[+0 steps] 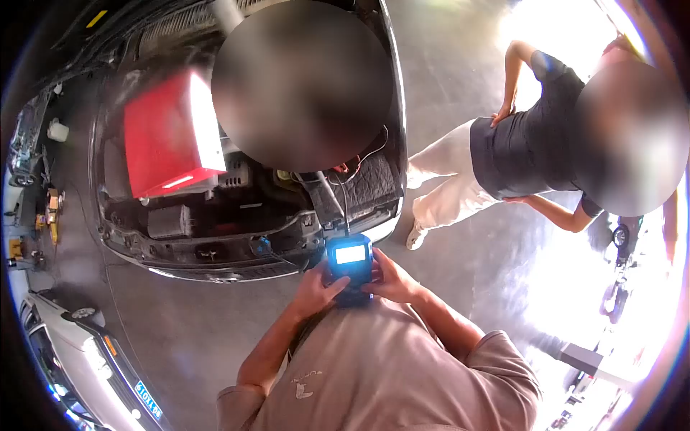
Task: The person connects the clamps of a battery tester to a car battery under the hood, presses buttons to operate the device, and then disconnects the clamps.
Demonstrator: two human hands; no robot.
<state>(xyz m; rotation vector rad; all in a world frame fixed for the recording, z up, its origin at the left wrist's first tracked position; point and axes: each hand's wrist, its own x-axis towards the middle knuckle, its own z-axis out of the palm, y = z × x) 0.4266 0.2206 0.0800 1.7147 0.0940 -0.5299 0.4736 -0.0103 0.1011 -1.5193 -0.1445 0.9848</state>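
Both hands hold a blue handheld tester (pixel 349 276) with a bright, lit screen in front of my body. My left hand (pixel 315 290) wraps its left side, thumb lying over the keypad area. My right hand (pixel 392 277) grips the right side, its thumb also on the front. A cable (pixel 346 208) runs from the tester's top into the open engine bay (pixel 208 233) of a car. Near that cable, something red, perhaps a clamp (pixel 350 167), is partly hidden by a blurred patch. The screen's text is washed out.
A red box (pixel 162 136) with a white side rests over the engine bay. A person in a dark shirt (pixel 528 147) stands to the right, hands on hips. A white car (pixel 86 359) is at lower left. A blue connector or clip (pixel 264 245) sits on the bay's front edge.
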